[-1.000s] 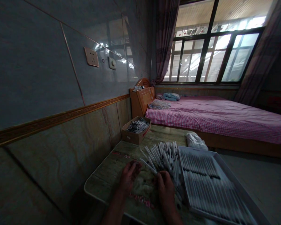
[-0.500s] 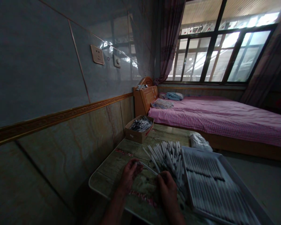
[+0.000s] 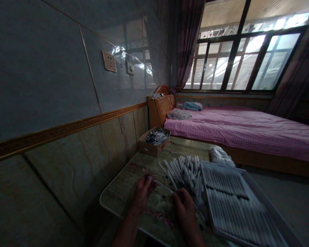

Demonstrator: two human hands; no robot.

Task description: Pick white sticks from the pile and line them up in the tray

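Between my two hands stretches a slim, white, pen-like stick [image 3: 164, 186]. My left hand [image 3: 143, 189] pinches its far left end between thumb and fingers. At the other end, my right hand [image 3: 184, 205] is closed around it, so that tip is hidden. Just beyond my right hand lies a loose pile of white pen-like sticks [image 3: 186, 169], fanned out on the table [image 3: 126, 192]. To the right, a pale shallow tray [image 3: 211, 219] holds many similar sticks laid side by side in two rows, with dark ends along the middle.
A cardboard box [image 3: 150, 149] filled with dark and whitish thin pieces stands at the table's back left, by the tiled wall [image 3: 110, 151]. A crumpled clear plastic bag [image 3: 220, 156] lies behind the tray. Past the table is a bed [image 3: 234, 127] with a pink checked cover.
The view has shifted slightly. Both hands keep hold of the same white stick in nearly the same place; the pile and tray look unchanged.
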